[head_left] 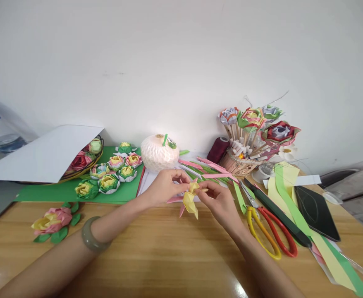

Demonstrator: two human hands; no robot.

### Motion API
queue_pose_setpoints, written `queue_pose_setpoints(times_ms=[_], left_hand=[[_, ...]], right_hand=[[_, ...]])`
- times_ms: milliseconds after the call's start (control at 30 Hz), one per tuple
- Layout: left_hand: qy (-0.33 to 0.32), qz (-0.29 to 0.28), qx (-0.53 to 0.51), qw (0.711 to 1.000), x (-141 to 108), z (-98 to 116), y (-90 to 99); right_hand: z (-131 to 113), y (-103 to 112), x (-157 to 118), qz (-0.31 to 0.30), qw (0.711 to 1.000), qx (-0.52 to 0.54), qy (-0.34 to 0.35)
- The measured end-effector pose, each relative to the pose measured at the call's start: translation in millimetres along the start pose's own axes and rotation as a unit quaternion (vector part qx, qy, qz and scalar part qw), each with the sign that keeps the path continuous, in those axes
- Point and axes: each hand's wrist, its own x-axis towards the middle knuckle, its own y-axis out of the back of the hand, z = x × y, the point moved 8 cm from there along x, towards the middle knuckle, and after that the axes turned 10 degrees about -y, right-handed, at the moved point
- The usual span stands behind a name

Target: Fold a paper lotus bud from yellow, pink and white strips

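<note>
Between my two hands, above the table's middle, is a yellow and pink folded paper flower (190,199). My left hand (168,186) pinches its upper left side with thumb and fingers. From the right, my right hand (218,197) grips the flower's other side, the fingers closed around a yellow petal. A pink petal tip points down at the lower left of the flower. Behind the hands lie pink and green paper strips (214,175). Near my left forearm sits a finished pink and yellow paper flower (51,221) with green leaves.
Scissors (271,231) with yellow and red handles, a dark green cutter (280,215) and a black tablet (318,212) lie right. Several paper flowers (109,183) rest on green paper (57,193) at left. Behind stand a white round ornament (159,153) and a basket (235,162) of stemmed flowers.
</note>
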Motion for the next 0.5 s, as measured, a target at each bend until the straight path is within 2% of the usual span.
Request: queue_pose_setpoints(times_ms=[167, 333, 500], left_hand=[[0.042, -0.036, -0.034, 0.998, 0.5, -5.1, -3.6], [0.053, -0.037, -0.044, 0.997, -0.1, -5.9, -3.1], [0.1, -0.043, -0.07, 0.992, -1.3, -9.6, -4.7]], right_hand=[[0.9, -3.0, 0.6, -0.022, 1.0, 0.022, 0.003], [3.0, -3.8, 0.9, -0.03, 0.999, 0.02, -0.002], [2.7, -6.4, 0.0, -0.06, 0.998, 0.015, -0.005]])
